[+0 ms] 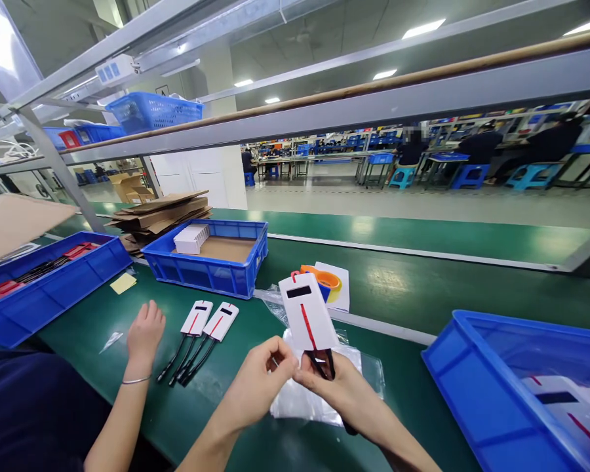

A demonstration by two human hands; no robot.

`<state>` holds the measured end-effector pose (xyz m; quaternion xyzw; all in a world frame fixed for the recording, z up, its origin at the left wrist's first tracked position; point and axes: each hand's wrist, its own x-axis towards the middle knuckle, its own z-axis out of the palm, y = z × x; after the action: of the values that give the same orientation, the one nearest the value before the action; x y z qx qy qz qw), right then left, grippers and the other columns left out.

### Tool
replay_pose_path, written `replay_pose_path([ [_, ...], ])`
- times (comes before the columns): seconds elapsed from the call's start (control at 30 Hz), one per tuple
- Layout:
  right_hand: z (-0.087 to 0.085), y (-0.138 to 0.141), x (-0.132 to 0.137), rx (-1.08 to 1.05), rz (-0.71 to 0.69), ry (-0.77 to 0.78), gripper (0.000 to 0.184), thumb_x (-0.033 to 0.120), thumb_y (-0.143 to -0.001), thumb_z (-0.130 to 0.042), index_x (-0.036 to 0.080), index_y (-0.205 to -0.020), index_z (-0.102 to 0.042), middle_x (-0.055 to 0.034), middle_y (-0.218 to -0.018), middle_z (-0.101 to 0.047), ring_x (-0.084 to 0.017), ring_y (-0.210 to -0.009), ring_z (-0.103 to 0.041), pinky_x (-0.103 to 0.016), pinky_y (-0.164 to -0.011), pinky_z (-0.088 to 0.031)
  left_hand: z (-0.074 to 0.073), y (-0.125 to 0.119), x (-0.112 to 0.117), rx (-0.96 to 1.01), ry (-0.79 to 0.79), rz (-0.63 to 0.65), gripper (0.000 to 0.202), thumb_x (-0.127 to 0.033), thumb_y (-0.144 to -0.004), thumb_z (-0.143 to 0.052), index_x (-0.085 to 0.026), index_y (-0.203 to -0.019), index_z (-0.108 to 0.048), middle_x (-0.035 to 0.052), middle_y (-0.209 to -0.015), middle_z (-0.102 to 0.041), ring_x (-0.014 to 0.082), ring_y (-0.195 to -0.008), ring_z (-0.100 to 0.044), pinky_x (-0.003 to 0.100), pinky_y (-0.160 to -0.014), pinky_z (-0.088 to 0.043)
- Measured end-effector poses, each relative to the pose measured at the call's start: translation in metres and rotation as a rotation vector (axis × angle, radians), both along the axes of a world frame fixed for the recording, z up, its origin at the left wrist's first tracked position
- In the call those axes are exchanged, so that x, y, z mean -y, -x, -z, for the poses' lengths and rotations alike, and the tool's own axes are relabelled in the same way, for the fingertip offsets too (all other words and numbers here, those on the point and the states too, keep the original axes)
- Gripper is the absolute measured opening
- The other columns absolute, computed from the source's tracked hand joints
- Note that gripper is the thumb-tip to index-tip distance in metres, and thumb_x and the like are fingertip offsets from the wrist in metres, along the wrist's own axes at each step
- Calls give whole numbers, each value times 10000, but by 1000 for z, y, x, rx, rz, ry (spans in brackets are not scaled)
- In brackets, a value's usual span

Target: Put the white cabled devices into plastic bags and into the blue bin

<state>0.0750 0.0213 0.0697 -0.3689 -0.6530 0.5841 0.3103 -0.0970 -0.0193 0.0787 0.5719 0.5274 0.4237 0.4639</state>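
A white flat device with a black window, a red stripe and black cables stands raised in front of me. My right hand is closed around its cables just below the white body. Thumb and fingers of my left hand are pinched together, meeting my right thumb; whatever lies between them is too small to make out. Beneath both hands lie clear plastic bags. Two similar white devices with black cables rest side by side on the green table to the left.
At the left, a co-worker's hand rests on the table near a blue crate of red and black parts. Another blue crate holds white pieces. Orange tape lies behind the device. A blue bin with bagged devices stands right.
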Motion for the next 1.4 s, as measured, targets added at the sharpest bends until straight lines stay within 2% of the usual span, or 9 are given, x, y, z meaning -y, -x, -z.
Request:
replay_pose_path([
  [0.23, -7, -5, 1, 29, -10, 26, 370, 499, -797, -737, 229, -678, -513, 46, -660, -472, -154, -639, -413, -272, -587, -331, 3, 12, 4, 148, 46, 21, 374, -528, -918, -646, -183, -815, -545, -22, -740, -511, 144, -706, -469, 267, -676, -396],
  [0.47, 0, 3, 6, -55, -169, 45, 329, 508, -852, -712, 211, -781, -589, -19, -759, -642, -212, -745, -552, -320, -699, -432, 8, 9, 2, 306, 159, 150, 502, -621, -776, -779, -173, -807, -556, 23, -773, -606, 126, -638, -512, 263, -633, -431],
  [0.53, 4, 0, 1, 20, -98, 6, 366, 516, -841, -700, 226, -706, -521, 16, -675, -556, -178, -663, -473, -298, -620, -382, 6, 13, 5, 220, 144, 98, 455, -580, -788, -768, -182, -769, -548, 3, -714, -577, 129, -617, -504, 259, -613, -417],
  [0.67, 14, -10, -15, 141, 196, -115, 358, 518, -787, -675, 239, -662, -490, 34, -637, -439, -173, -635, -384, -309, -591, -309, -3, 20, 18, -152, -8, -190, 293, -376, -854, -685, -199, -693, -515, -14, -683, -538, 141, -628, -477, 257, -596, -377],
  [0.77, 14, -14, -20, 142, 257, -122, 350, 519, -815, -632, 249, -678, -458, 37, -657, -406, -173, -646, -357, -312, -603, -293, -4, 20, 24, -219, -108, -224, 284, -370, -929, -605, -199, -719, -522, -8, -731, -550, 144, -653, -484, 254, -603, -388],
  [0.97, 8, -2, -3, 53, 160, -74, 444, 602, -799, -690, 255, -661, -450, 45, -646, -404, -166, -622, -362, -291, -582, -314, 14, 1, 8, 97, -13, -46, 389, -566, -903, -670, -190, -923, -573, 20, -884, -586, 143, -700, -574, 247, -615, -527],
  [1.1, 13, 4, 2, 68, 72, -100, 443, 622, -846, -617, 250, -664, -461, 34, -655, -443, -171, -635, -399, -295, -597, -336, 20, -5, 0, 196, 4, -12, 366, -530, -887, -682, -192, -856, -548, 21, -843, -587, 155, -706, -594, 256, -604, -554],
  [1.27, 16, -2, -5, 180, 188, -143, 288, 463, -819, -632, 241, -688, -505, 51, -631, -391, -167, -616, -370, -307, -585, -266, 8, 4, 14, -244, -61, -151, 239, -297, -925, -581, -202, -718, -508, -7, -696, -569, 135, -602, -515, 239, -553, -424],
  [1.4, 7, -7, -8, 158, 214, -133, 249, 425, -816, -631, 243, -705, -502, 55, -642, -394, -165, -617, -374, -306, -590, -274, 3, 8, 26, -357, -235, -91, 235, -284, -969, -518, -213, -745, -533, 28, -759, -622, 176, -695, -573, 272, -628, -447],
])
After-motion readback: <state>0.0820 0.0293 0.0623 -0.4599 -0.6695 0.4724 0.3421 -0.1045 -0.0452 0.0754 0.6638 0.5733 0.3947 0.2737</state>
